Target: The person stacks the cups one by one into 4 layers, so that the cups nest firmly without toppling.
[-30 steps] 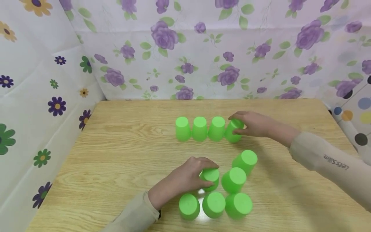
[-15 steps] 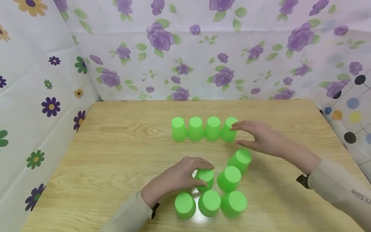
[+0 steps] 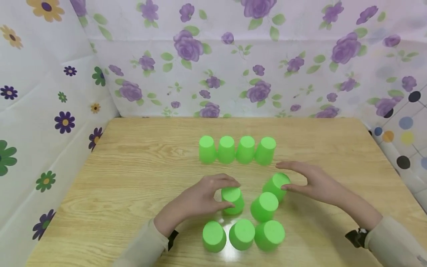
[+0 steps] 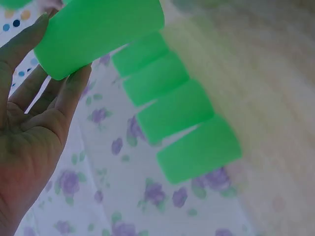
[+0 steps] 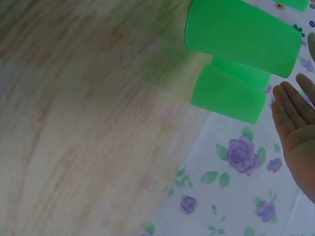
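- My left hand [image 3: 197, 198] has its fingers curled round one green cup [image 3: 232, 200] near the middle of the table [image 3: 133, 178]. It's upside down – long axis upright, flat base pointing up, mouth down.
- My right hand [image 3: 311, 181] is relaxed and spread, fingers straight, thumb tip touching the tilted cup [image 3: 276, 186] just right of the one I'm holding; that one leans with its base toward the far right.
- Back row of four cups [image 3: 237, 150] stands upside down on the far side, well apart from both hands.
- Near row of three [image 3: 242, 235] sits just in front of my left hand.
- Since half a second ago – my right hand left the far row's right-end cup and came down to the tilted one; my left kept its grip.
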Demonstrator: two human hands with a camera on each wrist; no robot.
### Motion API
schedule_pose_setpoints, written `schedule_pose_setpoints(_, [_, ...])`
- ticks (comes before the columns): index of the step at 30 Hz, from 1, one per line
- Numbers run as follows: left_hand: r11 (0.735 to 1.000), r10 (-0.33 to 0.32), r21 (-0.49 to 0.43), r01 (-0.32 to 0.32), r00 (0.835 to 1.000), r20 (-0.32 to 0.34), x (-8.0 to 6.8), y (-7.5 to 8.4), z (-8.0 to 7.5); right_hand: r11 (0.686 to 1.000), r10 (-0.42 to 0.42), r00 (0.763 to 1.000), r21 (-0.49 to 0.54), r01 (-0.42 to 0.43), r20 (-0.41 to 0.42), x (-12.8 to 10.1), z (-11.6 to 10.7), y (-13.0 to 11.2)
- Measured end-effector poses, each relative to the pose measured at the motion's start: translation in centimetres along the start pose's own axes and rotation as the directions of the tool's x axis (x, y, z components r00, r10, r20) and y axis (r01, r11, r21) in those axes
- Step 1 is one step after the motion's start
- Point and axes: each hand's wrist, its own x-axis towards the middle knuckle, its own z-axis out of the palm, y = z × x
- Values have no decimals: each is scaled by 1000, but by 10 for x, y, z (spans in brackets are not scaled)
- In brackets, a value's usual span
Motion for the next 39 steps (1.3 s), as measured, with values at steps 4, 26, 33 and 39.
schedule_pose_setpoints(4, [998, 59, 28, -57, 996, -71, -2, 5, -23, 1000, 10, 1000, 6, -10, 24, -10, 5, -2])
schedule_pose_setpoints(26, [995, -72, 40, 94, 922, -380, 48, -22, -90, 986, -54, 971, -143, 90, 234, 20, -5, -38])
schedule_pose_setpoints(33, [982, -180, -15, 186, 921, -344, 64, -40, -91, 995, 6, 953, -98, 25, 303, 23, -11, -43])
schedule_pose_setpoints(39, [974, -225, -66, 215, 938, -262, 82, -49, -97, 994, 13, 941, -109, 26, 337, 26, -16, -45])
